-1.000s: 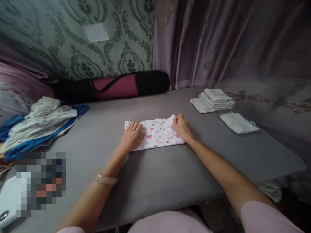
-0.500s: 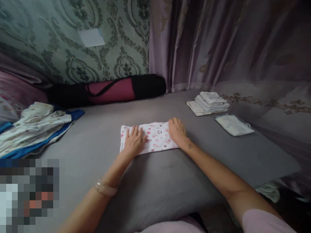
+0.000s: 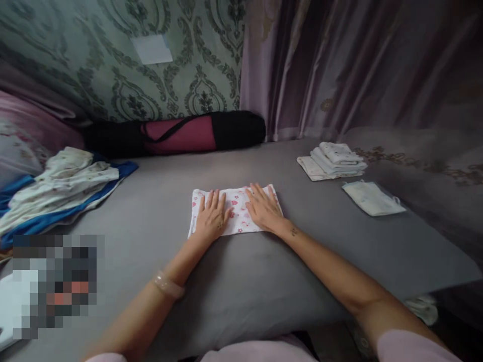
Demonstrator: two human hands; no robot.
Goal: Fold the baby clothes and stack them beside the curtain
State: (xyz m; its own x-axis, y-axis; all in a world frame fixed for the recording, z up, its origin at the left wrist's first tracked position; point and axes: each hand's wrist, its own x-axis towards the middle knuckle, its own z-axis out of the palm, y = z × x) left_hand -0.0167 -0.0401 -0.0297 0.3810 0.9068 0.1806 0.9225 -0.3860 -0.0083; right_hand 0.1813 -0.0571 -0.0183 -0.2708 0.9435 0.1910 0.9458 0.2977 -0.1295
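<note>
A folded white cloth (image 3: 238, 211) with pink and red flower and heart prints lies on the grey sheet in front of me. My left hand (image 3: 213, 213) rests flat on its left part, fingers spread. On the right part lies my right hand (image 3: 264, 207), also flat with the fingers apart. Neither hand grips the cloth; both palms press on top of it. The cloth's corners show beyond my fingertips on each side.
A stack of folded white cloths (image 3: 334, 162) stands at right, with a flat pale pouch (image 3: 372, 197) before it. Crumpled clothes (image 3: 71, 181) lie at left. A black and maroon long bag (image 3: 181, 134) lies along the wall. A pixelated patch covers the lower left.
My right hand has opened from the cloth's right edge and now lies flat on it. The cloth looks shorter on its right side. My left hand stays on the left part.
</note>
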